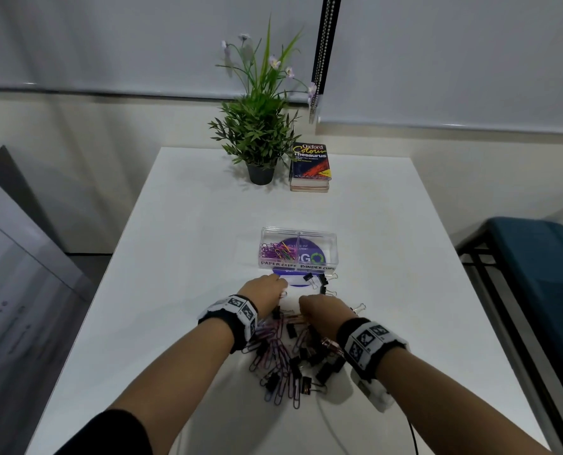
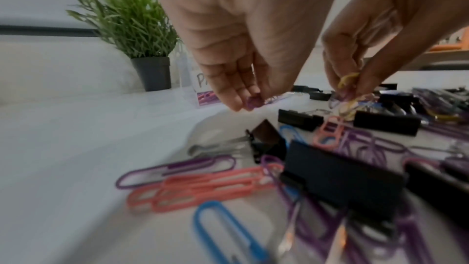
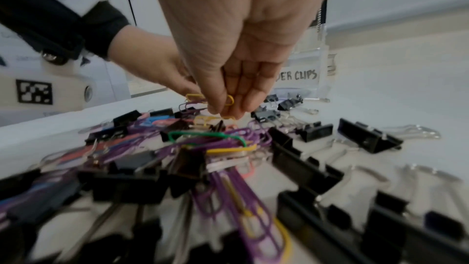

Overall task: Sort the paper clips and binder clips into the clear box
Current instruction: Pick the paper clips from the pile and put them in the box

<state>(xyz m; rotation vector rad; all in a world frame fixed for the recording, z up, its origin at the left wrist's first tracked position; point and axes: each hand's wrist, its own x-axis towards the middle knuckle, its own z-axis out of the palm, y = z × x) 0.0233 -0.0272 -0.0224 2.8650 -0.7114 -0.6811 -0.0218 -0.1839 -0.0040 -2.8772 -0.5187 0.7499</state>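
The left hand (image 2: 243, 51) pinches a purple paper clip (image 2: 252, 102) between its fingertips, and the right hand (image 3: 236, 51) pinches a yellow paper clip (image 3: 229, 100) the same way, both just above the far edge of the mixed pile (image 1: 290, 353) that lies below and behind the wrists. The clear box (image 1: 299, 249) stands just beyond the fingertips; its left compartment, labelled for paper clips, already holds a small bunch, while the right one, labelled for binder clips, looks empty. The paper clips are probably light, thin wire with a slick coating, and they hook into one another, so lifting one likely drags neighbours along; a fingertip pinch on a rounded end, then a small shake, should free it. The black binder clips (image 3: 370, 138) near the right hand look stiff and heavier, with springy wire handles; they are best taken by the black body or by both handles folded together.
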